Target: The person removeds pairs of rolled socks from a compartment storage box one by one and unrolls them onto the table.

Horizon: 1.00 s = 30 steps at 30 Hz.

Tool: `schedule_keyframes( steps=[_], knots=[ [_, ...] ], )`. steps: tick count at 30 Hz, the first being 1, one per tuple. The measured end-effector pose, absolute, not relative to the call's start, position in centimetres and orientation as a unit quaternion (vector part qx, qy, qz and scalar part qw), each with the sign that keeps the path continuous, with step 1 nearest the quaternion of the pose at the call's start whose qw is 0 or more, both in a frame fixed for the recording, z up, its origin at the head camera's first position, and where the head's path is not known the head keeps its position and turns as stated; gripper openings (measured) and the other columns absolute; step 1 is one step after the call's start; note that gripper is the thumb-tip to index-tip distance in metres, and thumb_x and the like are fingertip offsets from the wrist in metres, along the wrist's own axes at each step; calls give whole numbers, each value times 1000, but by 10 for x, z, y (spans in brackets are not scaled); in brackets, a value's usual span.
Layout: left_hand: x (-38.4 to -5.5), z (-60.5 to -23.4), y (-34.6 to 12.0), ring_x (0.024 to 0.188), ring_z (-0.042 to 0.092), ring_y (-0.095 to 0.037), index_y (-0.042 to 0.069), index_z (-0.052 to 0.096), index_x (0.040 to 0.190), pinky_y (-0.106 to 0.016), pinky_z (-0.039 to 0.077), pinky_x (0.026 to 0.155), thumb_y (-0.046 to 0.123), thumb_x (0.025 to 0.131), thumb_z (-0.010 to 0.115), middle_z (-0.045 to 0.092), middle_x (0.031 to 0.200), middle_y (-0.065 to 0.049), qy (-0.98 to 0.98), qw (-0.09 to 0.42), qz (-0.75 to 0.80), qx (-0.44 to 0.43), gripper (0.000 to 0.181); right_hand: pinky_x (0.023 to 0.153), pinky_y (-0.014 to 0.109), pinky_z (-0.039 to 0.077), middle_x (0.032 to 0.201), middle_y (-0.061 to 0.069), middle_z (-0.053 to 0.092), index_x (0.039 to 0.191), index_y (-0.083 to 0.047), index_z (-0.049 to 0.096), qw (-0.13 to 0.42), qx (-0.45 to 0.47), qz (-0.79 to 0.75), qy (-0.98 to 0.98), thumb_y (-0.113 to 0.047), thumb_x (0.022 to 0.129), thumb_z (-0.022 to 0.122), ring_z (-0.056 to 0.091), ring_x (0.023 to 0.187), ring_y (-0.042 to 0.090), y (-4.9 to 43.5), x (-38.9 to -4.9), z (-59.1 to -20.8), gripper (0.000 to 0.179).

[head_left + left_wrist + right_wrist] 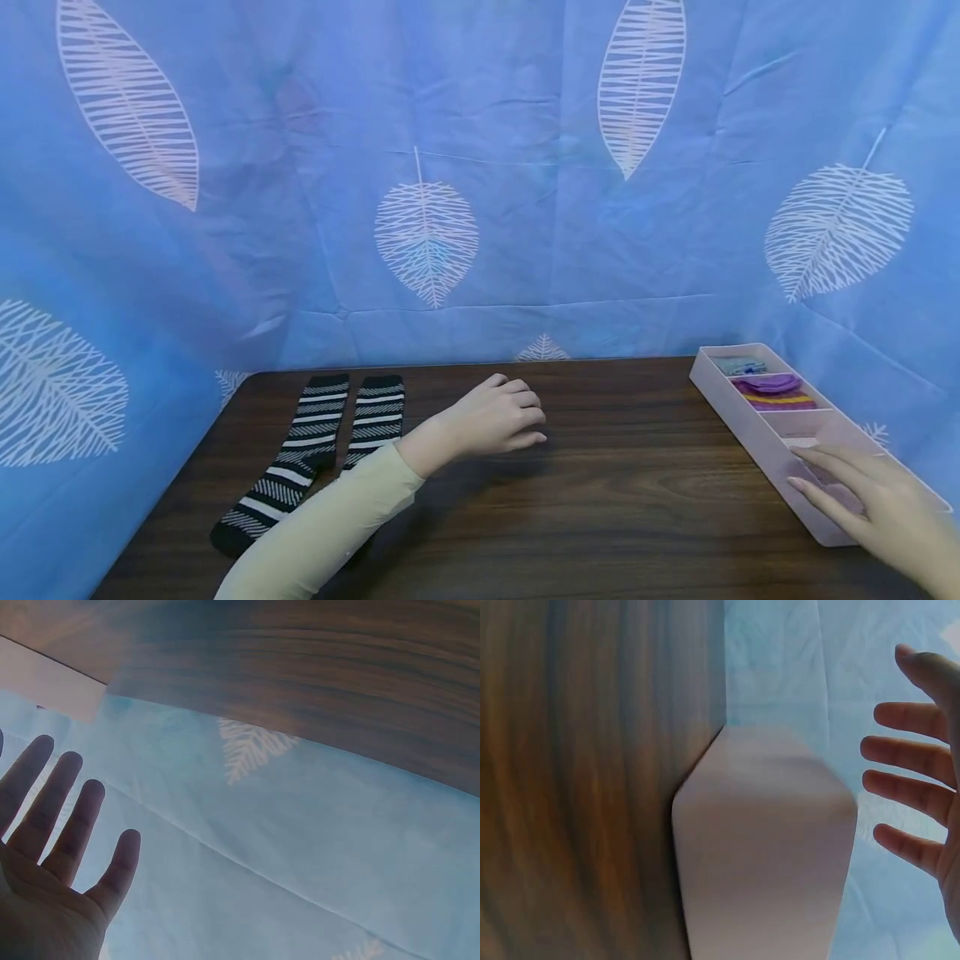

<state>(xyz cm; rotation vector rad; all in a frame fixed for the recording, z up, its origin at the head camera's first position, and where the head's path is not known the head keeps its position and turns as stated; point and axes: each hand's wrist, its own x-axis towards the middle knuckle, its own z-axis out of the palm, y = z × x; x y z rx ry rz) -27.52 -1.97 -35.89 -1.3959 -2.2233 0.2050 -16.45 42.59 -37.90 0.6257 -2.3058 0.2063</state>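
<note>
Two black socks with white and grey stripes lie side by side at the table's left; the outer sock (285, 471) shows nearly whole, while the inner sock (377, 412) is partly hidden by my left sleeve. My left hand (495, 417) hovers over the middle of the table, holding nothing; in the left wrist view its fingers (71, 817) are spread. At the right, my right hand (885, 500) is over the near end of a pale pink divided box (757, 450), covering part of its front compartments. The right wrist view shows its fingers (907, 757) apart and holding nothing.
In the box's far compartment lies a folded grey-green item (741, 366); the one before it holds a folded purple item (776, 387) with yellow and orange stripes. A blue leaf-patterned cloth (510, 242) hangs around the dark wooden table (637, 467).
</note>
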Motion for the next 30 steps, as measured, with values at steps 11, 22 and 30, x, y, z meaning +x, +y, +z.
schedule_keyframes(
  steps=[11,22,30],
  knots=[
    [-287,-337,34,103,53,-7,32,62,103,-29,45,82,50,92,38,60,105,15,-823,249,50,-509,32,56,19,34,68,-7,55,74,-18,64,388,179,50,-903,-39,45,82,42,66,-6,462,-149,-386,40],
    [-289,-323,85,106,50,-6,35,59,107,-30,42,89,52,91,36,57,111,16,-844,218,0,-490,33,43,19,26,62,-6,46,62,-19,55,352,115,40,-928,-46,49,80,29,54,-4,473,-139,-395,39],
    [-293,-330,118,108,49,-5,34,60,109,-31,43,91,52,90,38,57,112,16,-847,199,-62,-490,34,46,19,28,67,-11,48,65,-26,53,348,112,46,-930,-42,47,81,35,60,-3,478,-137,-396,37]
  ],
)
